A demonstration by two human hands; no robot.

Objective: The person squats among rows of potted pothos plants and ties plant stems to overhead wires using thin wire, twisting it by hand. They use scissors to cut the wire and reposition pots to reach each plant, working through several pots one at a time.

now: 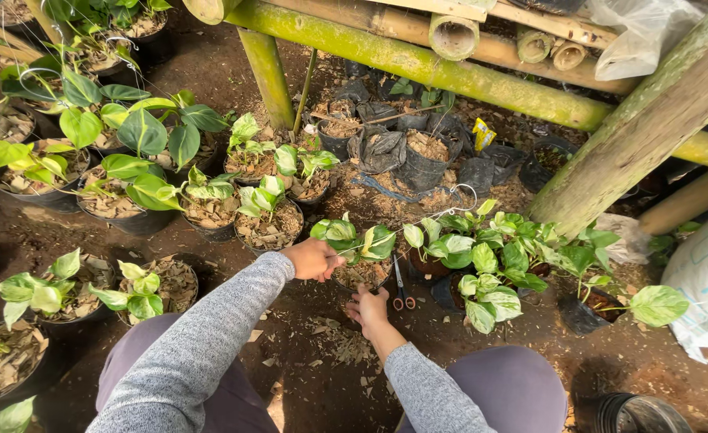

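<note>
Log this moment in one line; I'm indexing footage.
left hand: grips plant stem | right hand: on black pot rim | scissors: on soil beside

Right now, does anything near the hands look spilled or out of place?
Yes. Dry wood chips lie scattered on the soil below the black pot that the left hand and right hand touch. Red-handled scissors lie on the ground beside it. Behind, black grow bags sag, crumpled.
</note>
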